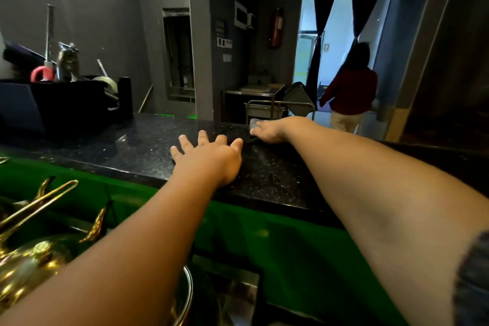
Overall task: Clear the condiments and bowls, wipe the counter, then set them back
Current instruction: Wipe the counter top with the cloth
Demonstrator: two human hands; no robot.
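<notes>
black speckled stone counter is the thing you are working on now, and no condiment or bowl stands on the part of it that shows around your hands. so i judge that the clearing step is done and you are in the wiping step; setting the things back is still left.

your left hand lies flat on the counter near its front edge, with the fingers spread wide. your right hand reaches to the far edge of the counter and rests on a small pale grey cloth. i cannot tell if its fingers lie flat on the cloth or curl round it.

about containers: at the left end of the counter stands a dark box-shaped bin. it holds a tool with a red handle, a pale roll like tape and some metal pieces. a tall black cylinder stands just beside it.

below the front edge of the counter, a green fabric cover hangs down. lower still there are shiny gold metal serving pieces and the rim of a steel pot; what is inside the pot is hidden by your arm. the condiments and bowls themselves i cannot find with certainty.
</notes>
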